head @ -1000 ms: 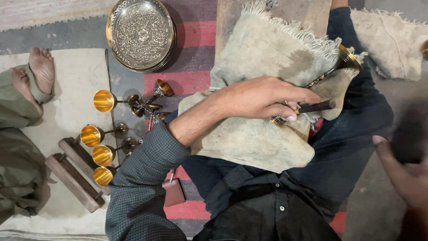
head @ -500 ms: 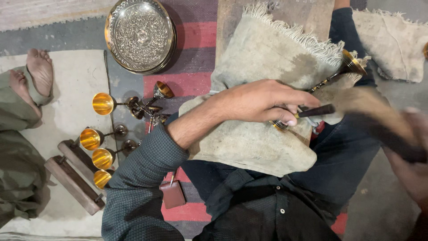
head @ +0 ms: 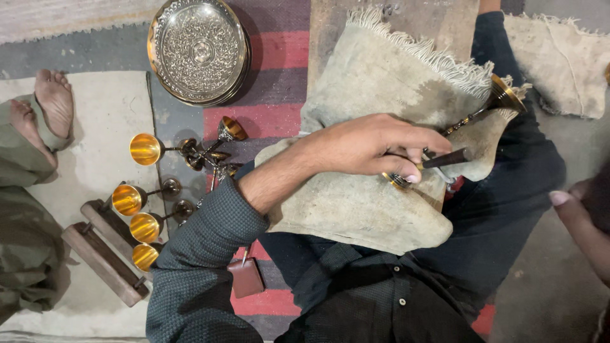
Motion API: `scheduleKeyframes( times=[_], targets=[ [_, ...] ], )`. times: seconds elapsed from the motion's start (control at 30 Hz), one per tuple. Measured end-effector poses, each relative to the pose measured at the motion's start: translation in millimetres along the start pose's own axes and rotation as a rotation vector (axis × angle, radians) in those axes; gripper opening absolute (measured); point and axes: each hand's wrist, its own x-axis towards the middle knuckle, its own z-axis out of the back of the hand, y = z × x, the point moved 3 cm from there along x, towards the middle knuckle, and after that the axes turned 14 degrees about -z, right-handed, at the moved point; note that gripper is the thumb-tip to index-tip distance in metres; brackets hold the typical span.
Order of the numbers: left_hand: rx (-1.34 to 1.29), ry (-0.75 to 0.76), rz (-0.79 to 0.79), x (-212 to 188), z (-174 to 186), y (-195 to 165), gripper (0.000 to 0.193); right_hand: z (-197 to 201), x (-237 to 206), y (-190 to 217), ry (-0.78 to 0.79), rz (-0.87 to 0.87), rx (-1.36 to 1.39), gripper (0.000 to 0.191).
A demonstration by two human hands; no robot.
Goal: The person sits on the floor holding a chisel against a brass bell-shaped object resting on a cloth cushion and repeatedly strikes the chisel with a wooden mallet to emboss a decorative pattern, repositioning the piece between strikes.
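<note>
One brass goblet [head: 492, 105] is laid across a grey cloth [head: 381, 127] on the lap, its stem beneath the left hand [head: 375, 149], whose grip is clamped on a dark-handled tool [head: 445, 159]. Only the right hand's [head: 581, 222] edge is seen, its grip unclear.

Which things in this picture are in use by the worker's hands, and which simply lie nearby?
In use:
left hand
dark-handled tool
brass goblet
pale cloth beneath

Lying nearby:
engraved round tray
gold-lined goblets on the floor
wooden blocks
small brown block
</note>
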Motion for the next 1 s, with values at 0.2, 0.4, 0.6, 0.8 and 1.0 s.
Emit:
scheduleKeyframes(
  times=[0.2,0.4,0.6,0.8,1.0],
  targets=[
    [0.011,-0.037,-0.05,-2,1,-1,0.052,-3,6,-4,-0.045,0.116,-0.071,0.03],
    [0.001,-0.039,0.013,-1,0,2,0.054,-9,25,-20,0.022,-0.008,-0.066,0.029],
    [0.004,-0.06,-0.028,-4,3,4,0.053,-22,44,-47,0.1,-0.127,-0.033,0.031],
    [-0.024,-0.052,0.033,-6,2,6,0.053,-16,56,-34,0.121,-0.157,-0.041,0.031],
    [-0.029,-0.076,0.037,-11,5,7,0.055,9,47,32,-0.054,0.248,-0.164,0.036]
  ],
)
